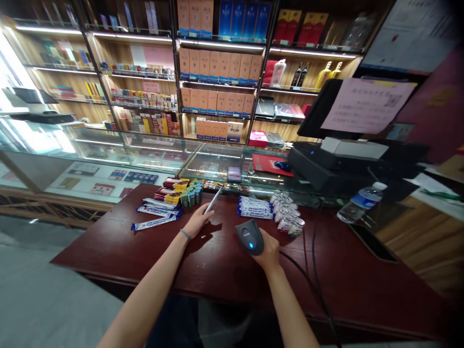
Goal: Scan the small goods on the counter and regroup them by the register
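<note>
Maroon table edge, scanner inside, room leftward

Packets lie on the table left of small containers, a bottle farther right.

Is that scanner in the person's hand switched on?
On, it seems: a blue light glows on the barcode scanner held in the right hand.

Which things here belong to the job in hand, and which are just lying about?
Belonging:
scanner, in the right hand
slim pale item, in the left hand
probably the grouped packets and small containers

Apparently lying about:
water bottle
computer mouse
</note>
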Available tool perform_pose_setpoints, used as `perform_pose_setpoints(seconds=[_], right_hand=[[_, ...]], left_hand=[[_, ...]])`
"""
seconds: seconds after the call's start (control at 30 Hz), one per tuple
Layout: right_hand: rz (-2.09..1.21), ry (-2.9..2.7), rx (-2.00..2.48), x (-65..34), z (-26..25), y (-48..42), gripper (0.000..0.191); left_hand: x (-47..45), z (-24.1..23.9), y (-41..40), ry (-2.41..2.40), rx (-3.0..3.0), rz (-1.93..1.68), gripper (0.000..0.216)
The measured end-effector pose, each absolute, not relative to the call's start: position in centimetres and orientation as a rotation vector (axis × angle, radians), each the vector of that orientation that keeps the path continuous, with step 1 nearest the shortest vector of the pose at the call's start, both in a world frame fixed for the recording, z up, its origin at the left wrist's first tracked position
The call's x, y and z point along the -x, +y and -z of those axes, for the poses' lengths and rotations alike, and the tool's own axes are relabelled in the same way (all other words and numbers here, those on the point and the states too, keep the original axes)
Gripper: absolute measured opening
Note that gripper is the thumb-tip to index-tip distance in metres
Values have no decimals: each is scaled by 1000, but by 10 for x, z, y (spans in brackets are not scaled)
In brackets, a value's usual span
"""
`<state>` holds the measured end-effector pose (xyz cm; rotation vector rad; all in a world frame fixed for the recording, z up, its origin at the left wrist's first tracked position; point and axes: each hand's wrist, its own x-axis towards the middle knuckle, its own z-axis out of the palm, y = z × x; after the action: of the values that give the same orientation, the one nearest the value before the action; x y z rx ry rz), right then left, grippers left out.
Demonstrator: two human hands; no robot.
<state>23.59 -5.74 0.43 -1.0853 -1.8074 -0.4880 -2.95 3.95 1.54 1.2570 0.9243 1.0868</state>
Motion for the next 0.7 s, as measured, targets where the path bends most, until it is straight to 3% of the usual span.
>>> perform_pose_setpoints(seconds=[0.17, 0.4, 0.7], right_hand=[[505, -1806, 1072, -234, -8, -58, 37], [519, -1814, 1146, -234, -8, -57, 42], [415, -1909, 1153, -233, -10, -60, 45]], left_hand=[[42, -8, 40, 1040, -1411, -1146, 57], [51, 0, 45, 1248, -1537, -1184, 36], [54, 2, 48, 1248, -1457, -1183, 39]])
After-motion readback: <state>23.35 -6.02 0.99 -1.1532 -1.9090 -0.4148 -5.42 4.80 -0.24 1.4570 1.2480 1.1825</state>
